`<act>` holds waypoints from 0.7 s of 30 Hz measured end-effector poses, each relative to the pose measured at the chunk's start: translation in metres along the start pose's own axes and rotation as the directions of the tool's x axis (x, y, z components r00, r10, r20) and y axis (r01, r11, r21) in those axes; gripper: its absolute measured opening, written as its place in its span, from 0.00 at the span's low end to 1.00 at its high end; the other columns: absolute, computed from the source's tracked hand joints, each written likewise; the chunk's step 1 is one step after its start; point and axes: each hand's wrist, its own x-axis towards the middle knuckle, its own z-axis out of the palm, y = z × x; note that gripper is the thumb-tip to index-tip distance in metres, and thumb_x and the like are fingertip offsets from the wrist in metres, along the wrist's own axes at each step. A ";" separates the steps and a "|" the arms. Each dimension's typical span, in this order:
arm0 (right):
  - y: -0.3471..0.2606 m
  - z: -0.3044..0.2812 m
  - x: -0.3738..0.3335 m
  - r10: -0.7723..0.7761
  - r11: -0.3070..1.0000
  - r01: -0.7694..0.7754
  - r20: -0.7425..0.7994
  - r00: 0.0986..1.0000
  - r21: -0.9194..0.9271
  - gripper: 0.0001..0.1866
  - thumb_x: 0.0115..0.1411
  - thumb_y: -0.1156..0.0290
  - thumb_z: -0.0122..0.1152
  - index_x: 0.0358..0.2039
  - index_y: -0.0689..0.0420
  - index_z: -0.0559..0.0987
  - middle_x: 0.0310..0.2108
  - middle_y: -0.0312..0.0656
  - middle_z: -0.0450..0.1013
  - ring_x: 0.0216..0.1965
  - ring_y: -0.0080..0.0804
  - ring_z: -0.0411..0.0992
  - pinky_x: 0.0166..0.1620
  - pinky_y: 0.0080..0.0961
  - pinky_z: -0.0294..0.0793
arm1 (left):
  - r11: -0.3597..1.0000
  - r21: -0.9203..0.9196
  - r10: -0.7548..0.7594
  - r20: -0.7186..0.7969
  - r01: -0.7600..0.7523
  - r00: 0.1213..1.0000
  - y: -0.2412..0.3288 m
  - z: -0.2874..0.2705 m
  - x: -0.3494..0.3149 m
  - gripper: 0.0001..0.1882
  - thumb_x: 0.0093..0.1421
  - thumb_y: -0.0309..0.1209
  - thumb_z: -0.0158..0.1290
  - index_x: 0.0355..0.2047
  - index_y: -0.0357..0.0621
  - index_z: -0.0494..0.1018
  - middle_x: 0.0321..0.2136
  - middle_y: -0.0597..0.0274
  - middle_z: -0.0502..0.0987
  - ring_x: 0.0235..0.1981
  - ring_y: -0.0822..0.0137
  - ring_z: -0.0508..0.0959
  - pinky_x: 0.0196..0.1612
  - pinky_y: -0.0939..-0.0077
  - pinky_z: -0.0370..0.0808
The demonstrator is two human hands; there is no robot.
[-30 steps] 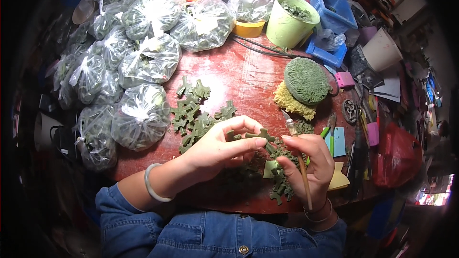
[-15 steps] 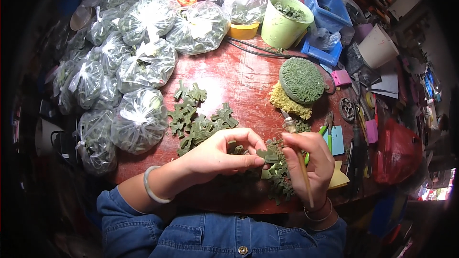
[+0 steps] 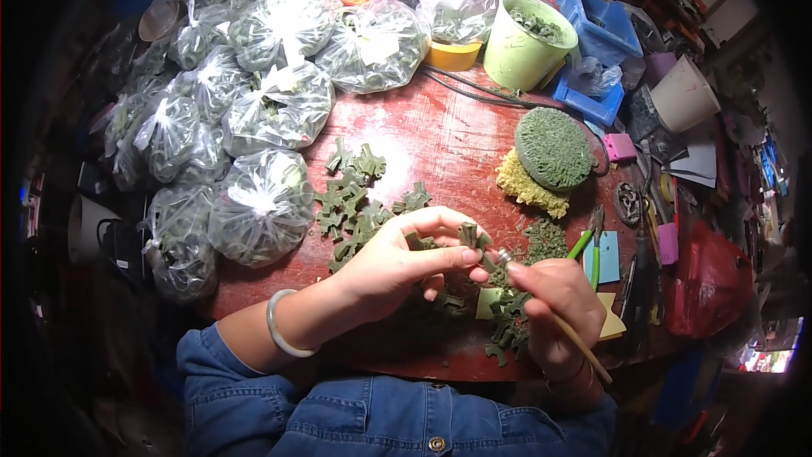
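Note:
My left hand (image 3: 406, 258) is closed, pinching a small dark-green notched piece (image 3: 469, 239) between thumb and fingers. My right hand (image 3: 565, 300) grips a slim wooden-handled tool (image 3: 584, 350) with a metal collar, its front end close to the piece. The tool's tip cannot be made out now. Behind my left hand lies a pile of similar green pieces (image 3: 345, 200). More dark-green pieces (image 3: 506, 330) lie between my hands, beside a small pale-yellow paper (image 3: 488, 304). Green crumbs (image 3: 545, 241) are heaped beyond my right hand.
Knotted clear bags (image 3: 262, 207) crowd the left side. A round green textured pad (image 3: 554, 148) rests on a yellow spongy one (image 3: 529, 184). A pale-green bucket (image 3: 526, 46) and blue trays (image 3: 596, 21) stand at the back. Green-handled pliers (image 3: 595, 258) and sticky notes (image 3: 606, 245) lie right.
The green piece has turned upright in my left fingers. The tool has swung round, its front end moving from the yellow pad to near the piece. The whole view has shifted slightly.

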 end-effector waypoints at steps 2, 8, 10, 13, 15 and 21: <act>-0.002 -0.001 0.000 0.076 0.992 -0.084 -0.083 0.994 -0.093 0.15 0.64 0.65 0.60 0.43 0.65 0.80 0.31 0.42 0.76 0.30 0.36 0.73 0.35 0.30 0.74 | 1.000 -0.021 0.015 -0.027 -0.016 1.000 0.000 0.003 0.000 0.14 0.63 0.29 0.57 0.48 0.42 0.71 0.41 0.60 0.81 0.39 0.75 0.81 0.23 0.88 0.69; -0.001 -0.001 0.002 0.026 0.997 -0.028 -0.017 1.000 -0.073 0.15 0.65 0.64 0.58 0.42 0.64 0.80 0.30 0.42 0.76 0.30 0.36 0.74 0.35 0.30 0.74 | 1.000 -0.024 -0.005 0.007 0.005 1.000 -0.001 -0.001 0.001 0.13 0.65 0.29 0.54 0.49 0.42 0.70 0.45 0.56 0.80 0.42 0.73 0.81 0.24 0.88 0.69; -0.002 -0.003 0.001 0.036 0.995 -0.035 0.006 0.999 -0.091 0.15 0.65 0.63 0.58 0.42 0.64 0.80 0.30 0.42 0.76 0.30 0.36 0.74 0.35 0.29 0.74 | 1.000 -0.024 0.005 0.003 -0.005 1.000 0.000 0.002 0.002 0.13 0.65 0.29 0.53 0.49 0.42 0.70 0.46 0.56 0.80 0.42 0.73 0.81 0.24 0.88 0.69; -0.002 -0.003 0.002 0.114 0.991 -0.114 0.010 0.993 0.073 0.15 0.65 0.63 0.57 0.41 0.63 0.81 0.30 0.42 0.77 0.30 0.36 0.73 0.35 0.29 0.73 | 0.999 -0.027 0.016 -0.021 -0.016 1.000 0.003 0.006 -0.001 0.11 0.65 0.29 0.52 0.48 0.42 0.70 0.47 0.54 0.79 0.43 0.73 0.80 0.23 0.89 0.68; -0.003 -0.003 0.002 0.137 0.990 -0.135 -0.055 0.989 0.044 0.15 0.66 0.63 0.57 0.40 0.63 0.81 0.30 0.43 0.77 0.30 0.37 0.73 0.35 0.29 0.73 | 0.999 -0.034 0.013 -0.020 -0.014 1.000 0.003 0.006 0.000 0.10 0.66 0.28 0.52 0.47 0.42 0.71 0.48 0.52 0.78 0.42 0.74 0.80 0.23 0.90 0.68; -0.003 0.000 0.000 0.027 0.992 -0.034 -0.061 0.998 -0.119 0.14 0.66 0.63 0.57 0.39 0.63 0.81 0.29 0.42 0.76 0.28 0.36 0.73 0.34 0.30 0.73 | 0.998 -0.052 0.042 -0.025 -0.043 0.999 0.003 0.007 0.000 0.09 0.66 0.28 0.51 0.45 0.42 0.71 0.50 0.52 0.77 0.43 0.73 0.79 0.24 0.90 0.67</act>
